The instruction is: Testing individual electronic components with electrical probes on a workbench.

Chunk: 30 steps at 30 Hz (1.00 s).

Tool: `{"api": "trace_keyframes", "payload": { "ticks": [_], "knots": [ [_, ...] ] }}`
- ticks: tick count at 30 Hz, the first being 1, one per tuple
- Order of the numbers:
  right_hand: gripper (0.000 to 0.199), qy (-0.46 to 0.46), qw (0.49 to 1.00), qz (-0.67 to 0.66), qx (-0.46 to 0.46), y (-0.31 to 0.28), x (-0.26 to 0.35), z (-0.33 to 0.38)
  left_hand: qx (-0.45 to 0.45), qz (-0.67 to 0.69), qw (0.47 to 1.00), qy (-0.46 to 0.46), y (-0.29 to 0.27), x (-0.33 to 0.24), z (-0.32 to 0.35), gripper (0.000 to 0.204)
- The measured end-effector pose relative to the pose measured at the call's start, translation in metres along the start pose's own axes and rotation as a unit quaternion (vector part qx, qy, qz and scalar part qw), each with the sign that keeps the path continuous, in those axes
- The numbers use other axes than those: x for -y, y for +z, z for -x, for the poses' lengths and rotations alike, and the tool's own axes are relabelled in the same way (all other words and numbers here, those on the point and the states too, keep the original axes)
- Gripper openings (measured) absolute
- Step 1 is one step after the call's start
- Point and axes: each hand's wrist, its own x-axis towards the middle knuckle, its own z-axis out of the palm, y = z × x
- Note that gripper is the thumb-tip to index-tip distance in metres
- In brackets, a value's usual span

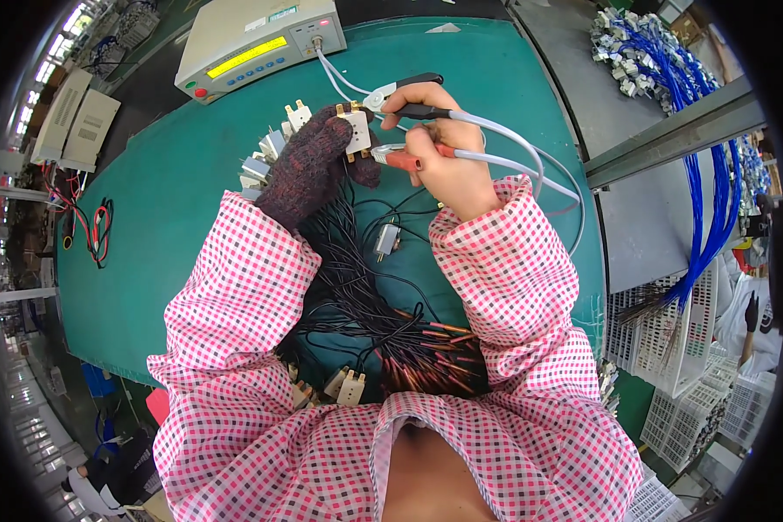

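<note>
My left hand [311, 165], in a dark knitted glove, is closed around a small white connector block [355, 132] with brass terminals above and below. Bare, my right hand [458, 161] grips two test clips by their handles, one black [424, 111] and one red [404, 161]. The black clip's jaw is at the block's upper terminal and the red one's near a lower terminal; whether they touch cannot be told. A bundle of black cables [348, 278] with copper-coloured ends [435, 357] lies between my forearms. Another connector [386, 240] rests beside it.
At the back of the green table [130, 261] stands a bench tester [261, 54] with a yellow display; grey leads run from it to the clips. More connectors [257, 167] lie left of my glove. Blue wires [700, 209] hang at the right, past a metal rail [670, 130].
</note>
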Motion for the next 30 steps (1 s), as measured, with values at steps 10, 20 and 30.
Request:
{"api": "trace_keyframes", "payload": {
  "ticks": [10,20,30],
  "knots": [
    [0.028,0.003,1.000,-0.001,0.001,0.004,-0.001,0.000,-0.013,0.009,1.000,0.011,-0.003,0.002,0.000,0.049],
    [0.028,0.048,0.999,-0.023,-0.003,0.001,-0.003,0.001,-0.007,0.020,1.000,0.005,0.002,0.000,0.000,0.052],
    [0.023,0.021,1.000,0.018,0.012,0.004,-0.012,0.001,-0.032,0.009,0.999,0.004,-0.007,0.007,-0.002,0.051]
  ]
}}
